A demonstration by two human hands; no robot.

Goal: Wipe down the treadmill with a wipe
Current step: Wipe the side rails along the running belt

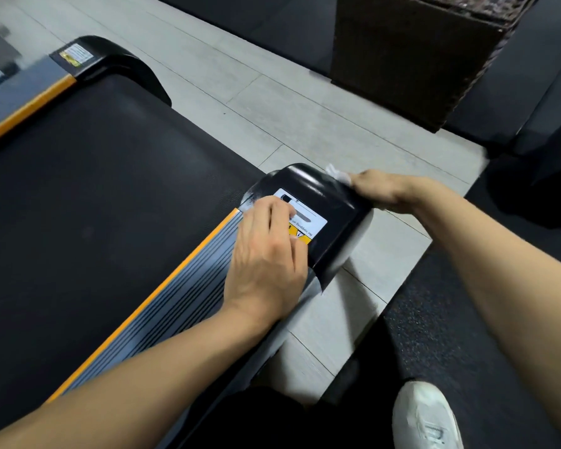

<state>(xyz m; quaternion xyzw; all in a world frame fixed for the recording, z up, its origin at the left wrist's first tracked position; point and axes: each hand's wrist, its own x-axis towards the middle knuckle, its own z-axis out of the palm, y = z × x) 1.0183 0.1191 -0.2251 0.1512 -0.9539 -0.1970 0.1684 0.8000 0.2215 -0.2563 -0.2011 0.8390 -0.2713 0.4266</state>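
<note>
Black treadmill (110, 189), orange trim, pale floor

The belt (94, 196) is matte black; the side rail (188, 296) is grey with dark lengthwise ribs, edged by an orange stripe (175, 280). The rear end cap (331, 202) is glossy black and bears a white label (308, 218) with black print and yellow warning patches. The wipe (337, 175) is white. The floor tiles (240, 92) are light grey, the mat (467, 335) speckled black, the wicker bin (412, 56) dark brown weave, and the shoe (425, 416) white.
</note>
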